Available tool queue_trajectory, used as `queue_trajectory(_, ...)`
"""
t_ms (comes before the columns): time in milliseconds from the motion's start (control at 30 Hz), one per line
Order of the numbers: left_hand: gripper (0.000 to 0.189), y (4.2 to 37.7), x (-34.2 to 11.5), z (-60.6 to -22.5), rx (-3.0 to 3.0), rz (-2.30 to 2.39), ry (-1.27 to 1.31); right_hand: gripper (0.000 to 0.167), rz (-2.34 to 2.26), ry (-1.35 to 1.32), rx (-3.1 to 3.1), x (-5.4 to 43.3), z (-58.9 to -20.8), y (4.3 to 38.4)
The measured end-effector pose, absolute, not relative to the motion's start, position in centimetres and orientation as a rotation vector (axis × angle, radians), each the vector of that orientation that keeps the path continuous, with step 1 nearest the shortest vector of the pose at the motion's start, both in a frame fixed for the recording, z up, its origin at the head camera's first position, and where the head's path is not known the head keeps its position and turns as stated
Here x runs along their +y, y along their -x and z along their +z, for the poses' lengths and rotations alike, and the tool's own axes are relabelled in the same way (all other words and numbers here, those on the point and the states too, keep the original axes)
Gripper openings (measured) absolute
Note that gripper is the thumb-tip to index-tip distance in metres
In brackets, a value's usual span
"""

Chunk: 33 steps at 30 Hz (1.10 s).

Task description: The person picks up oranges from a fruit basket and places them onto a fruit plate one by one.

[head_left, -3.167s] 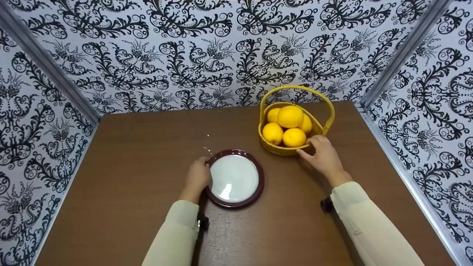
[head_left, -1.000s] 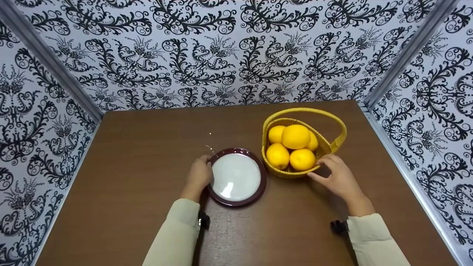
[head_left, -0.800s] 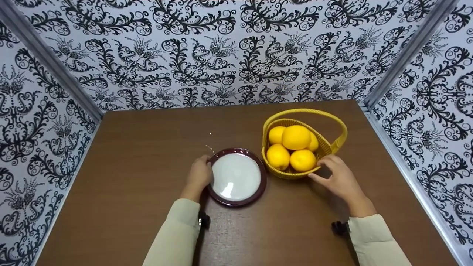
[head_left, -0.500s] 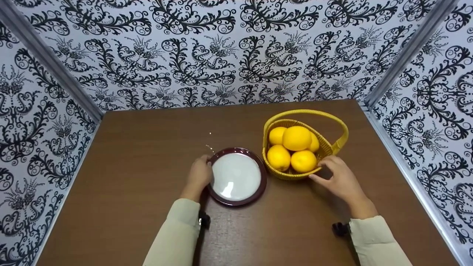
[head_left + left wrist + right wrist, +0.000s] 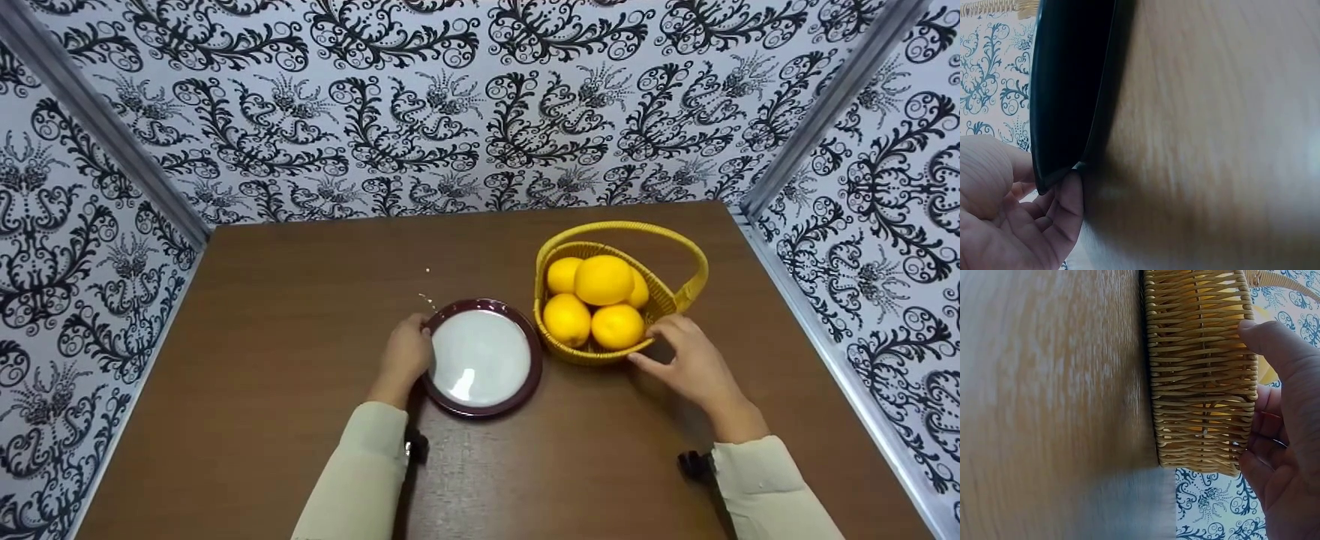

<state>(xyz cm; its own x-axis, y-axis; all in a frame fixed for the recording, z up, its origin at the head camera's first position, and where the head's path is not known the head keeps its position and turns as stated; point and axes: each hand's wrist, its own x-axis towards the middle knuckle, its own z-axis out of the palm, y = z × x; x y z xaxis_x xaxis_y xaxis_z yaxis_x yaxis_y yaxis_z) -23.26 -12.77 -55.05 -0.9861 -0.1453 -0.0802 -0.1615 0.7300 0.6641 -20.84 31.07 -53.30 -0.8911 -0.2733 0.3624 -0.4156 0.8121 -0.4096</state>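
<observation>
My left hand (image 5: pixel 406 352) grips the left rim of a round plate (image 5: pixel 480 358) with a pale centre and dark maroon border. In the left wrist view the thumb lies over the edge of the plate (image 5: pixel 1064 90), with fingers curled beneath it. To the right, my right hand (image 5: pixel 686 358) holds the near right rim of a yellow woven basket (image 5: pixel 581 355). Its thumb is outside the wicker wall (image 5: pixel 1202 377) and other fingers curl over the rim. Several yellow-orange citrus fruits (image 5: pixel 604 280) are piled in the basket. The plate holds nothing.
The brown table (image 5: pixel 300 285) meets a black-and-white patterned wall (image 5: pixel 420 120) behind, with similar panels at both sides. The basket's tall arched handle (image 5: pixel 622 225) stands above the fruit. Small bright specks (image 5: pixel 427 300) show beyond the plate.
Since the oldest frame, my right hand has brought the basket nearer to me, close beside the plate. Over the last second it barely shifts. My left hand stays on the plate.
</observation>
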Motion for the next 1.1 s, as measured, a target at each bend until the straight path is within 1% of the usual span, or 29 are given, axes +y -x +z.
queue_trajectory(500, 0.03, 23.4, -12.8, -55.1, 2.891, 1.147, 0.248, 0.039, 0.665, -0.555, -2.78, 31.1, -52.6, 20.9)
queue_trajectory(733, 0.028, 23.2, -12.8, -54.8, 2.903, 1.147, 0.232, 0.03, 0.646, -0.602, -2.711, 30.9, -51.3, 21.1)
queue_trajectory(867, 0.025, 23.1, -12.7, -54.7, 2.926, 1.132, 0.223, 0.029, 0.64, -0.613, -2.667, 30.5, -50.3, 21.4)
queue_trajectory(967, 0.025, 23.1, -12.6, -54.7, 2.925, 1.131, 0.232, 0.033, 0.641, -0.624, -2.639, 30.1, -49.7, 21.7)
queue_trajectory(1100, 0.026, 23.2, -12.6, -54.8, 2.91, 1.126, 0.25, 0.044, 0.635, -0.653, -2.602, 29.5, -49.0, 22.1)
